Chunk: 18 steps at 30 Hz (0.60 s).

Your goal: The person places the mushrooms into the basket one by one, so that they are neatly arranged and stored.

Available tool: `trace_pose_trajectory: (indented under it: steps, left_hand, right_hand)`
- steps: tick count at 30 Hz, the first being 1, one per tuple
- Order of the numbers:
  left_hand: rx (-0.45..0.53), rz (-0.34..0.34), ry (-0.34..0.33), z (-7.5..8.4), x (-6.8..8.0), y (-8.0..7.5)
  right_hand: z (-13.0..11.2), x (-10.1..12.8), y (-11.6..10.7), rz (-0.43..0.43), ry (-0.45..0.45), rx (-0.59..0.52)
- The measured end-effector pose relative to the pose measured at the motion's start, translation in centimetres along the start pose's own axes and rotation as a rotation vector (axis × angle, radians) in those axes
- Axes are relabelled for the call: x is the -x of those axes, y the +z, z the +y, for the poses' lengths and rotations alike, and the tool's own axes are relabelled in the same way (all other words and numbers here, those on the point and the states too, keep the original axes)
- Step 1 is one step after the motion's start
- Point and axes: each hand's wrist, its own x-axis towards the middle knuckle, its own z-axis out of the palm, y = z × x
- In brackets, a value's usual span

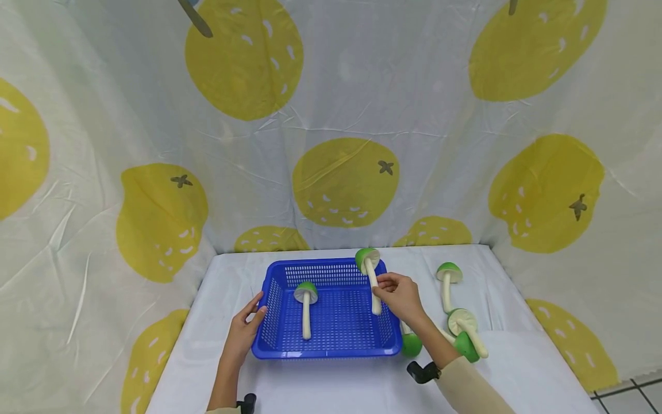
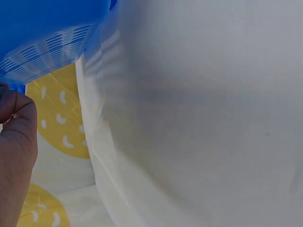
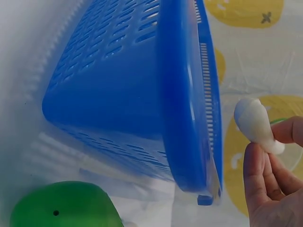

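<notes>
Right hand (image 1: pixel 402 298) pinches the white stem of a green-capped toy mushroom (image 1: pixel 369 270), held over the right rim of the blue perforated plastic basket (image 1: pixel 331 344). Left hand (image 1: pixel 245 330), fingers relaxed, rests against the basket's left wall. No legible markings.

Right grip (image 1: pixel 400 296) pinching a green-capped mushroom (image 1: pixel 370 276) by its stem over the blue basket's (image 1: pixel 331 348) right side, left grip (image 1: pixel 244 329) resting against the basket's left rim, another mushroom (image 1: pixel 306 305) lying inside, more mushrooms (image 1: pixel 455 313) lying on the white bench (image 1: pixel 331 385) to the right.
</notes>
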Motion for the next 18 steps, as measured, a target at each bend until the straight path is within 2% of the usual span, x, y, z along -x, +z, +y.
trace_pose_trajectory:
  steps: [12,18]
  left_hand:
    - [-0.009,-0.001,0.008,0.3,0.2,0.0]
    - [0.002,0.004,-0.003,0.0,-0.1,0.1]
  right_hand:
    - [0.3,0.0,0.9,-0.023,0.031,-0.042]
    - [0.4,0.1,1.7,-0.035,0.034,-0.07]
